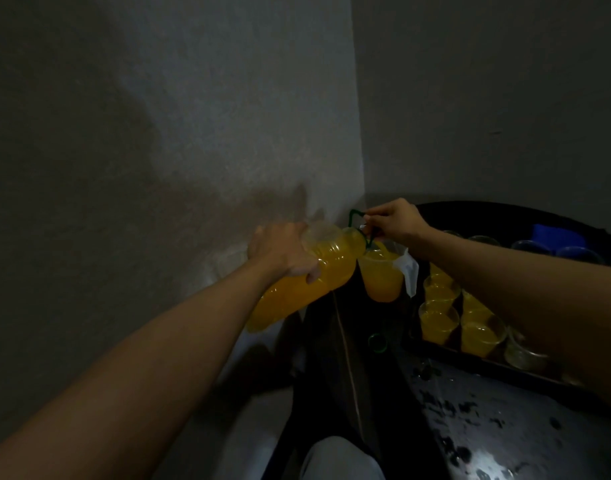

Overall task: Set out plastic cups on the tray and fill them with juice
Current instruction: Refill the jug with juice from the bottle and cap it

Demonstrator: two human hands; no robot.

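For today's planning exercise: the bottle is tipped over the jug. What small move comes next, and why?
Probably ease the bottle back upright: it is pouring and the jug looks nearly full, while some cups on the tray are empty.

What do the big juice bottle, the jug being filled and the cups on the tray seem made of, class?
Bottle: likely thin clear plastic; juice shows through its ribbed, glinting wall. Jug: probably translucent plastic, slightly milky, with a whitish handle. Cups: seemingly clear glossy plastic; juice levels show through their walls.
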